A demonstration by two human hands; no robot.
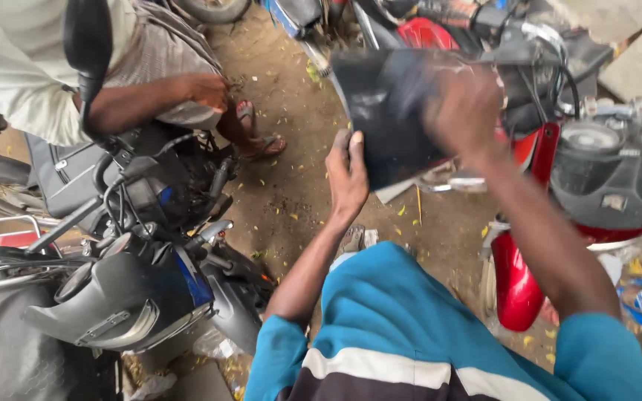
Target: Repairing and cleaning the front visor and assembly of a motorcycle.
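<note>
I hold a flat, dark, glossy panel up in front of me. My left hand grips its lower left edge, thumb on the front face. My right hand presses flat against the panel's right part and is blurred by motion. My teal sleeves and striped shirt fill the bottom of the view.
A red motorcycle with round gauges stands to my right. A black and blue motorcycle stands to my left. Another person in a light shirt crouches at the upper left, sandalled foot on the dirt ground.
</note>
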